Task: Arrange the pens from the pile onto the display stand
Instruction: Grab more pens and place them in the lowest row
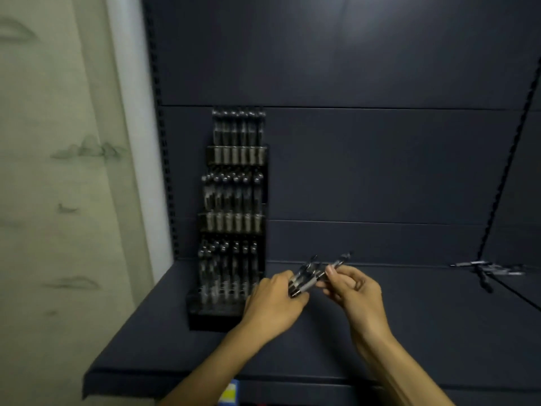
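Note:
A black tiered display stand (213, 313) sits at the left of the dark shelf, its three tiers filled with several pens. My left hand (270, 306) grips a small bunch of pens (304, 278) just right of the stand's lowest tier. My right hand (354, 288) pinches one pen (336, 263) that sticks up from that bunch. A small pile of pens (487, 269) lies on the shelf at the far right.
The shelf surface (409, 332) spreads wide between the stand and the pile. A dark back panel (366, 156) rises behind. A pale wall (58, 171) stands to the left. A yellow and blue label (229, 392) shows below the shelf's front edge.

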Demonstrator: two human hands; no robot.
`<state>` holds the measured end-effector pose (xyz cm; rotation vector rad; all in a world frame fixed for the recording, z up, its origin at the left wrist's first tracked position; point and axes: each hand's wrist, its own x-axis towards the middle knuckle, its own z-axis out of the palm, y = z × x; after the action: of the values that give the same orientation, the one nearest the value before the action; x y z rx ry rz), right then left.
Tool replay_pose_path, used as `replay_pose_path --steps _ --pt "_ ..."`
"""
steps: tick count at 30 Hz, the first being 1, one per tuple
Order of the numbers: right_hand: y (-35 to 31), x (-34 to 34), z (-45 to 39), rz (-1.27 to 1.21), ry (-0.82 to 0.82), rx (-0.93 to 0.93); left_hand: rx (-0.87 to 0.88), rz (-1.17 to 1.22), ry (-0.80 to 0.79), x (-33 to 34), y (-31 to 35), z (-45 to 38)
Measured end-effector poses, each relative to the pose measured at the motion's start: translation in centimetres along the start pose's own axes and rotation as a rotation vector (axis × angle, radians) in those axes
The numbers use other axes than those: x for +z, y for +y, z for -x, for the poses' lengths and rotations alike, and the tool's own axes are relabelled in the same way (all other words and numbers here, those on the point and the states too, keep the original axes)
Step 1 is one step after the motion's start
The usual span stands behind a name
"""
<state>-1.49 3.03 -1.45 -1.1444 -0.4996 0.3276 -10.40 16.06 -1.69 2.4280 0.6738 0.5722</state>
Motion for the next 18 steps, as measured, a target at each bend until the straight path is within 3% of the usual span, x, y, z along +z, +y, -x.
replay_pose_path --steps 8,13,15,18 --pt "2.6 9.9 2.2 -0.067 0.028 0.018 0.052 -0.024 0.0 -7.6 -6.4 1.1" --pt "2.2 11.5 1.5 -0.109 0.196 -0.119 0.059 -0.039 0.001 -10.8 -9.3 1.8" --pt "2.5 11.7 0.7 -0.014 0.266 -0.206 0.031 -0.022 0.037 -11.7 -10.9 1.9" --pt "3.4 12.9 0.4 0.36 0.195 -0.339 0.002 0.001 0.088 -12.6 -13.1 2.1"
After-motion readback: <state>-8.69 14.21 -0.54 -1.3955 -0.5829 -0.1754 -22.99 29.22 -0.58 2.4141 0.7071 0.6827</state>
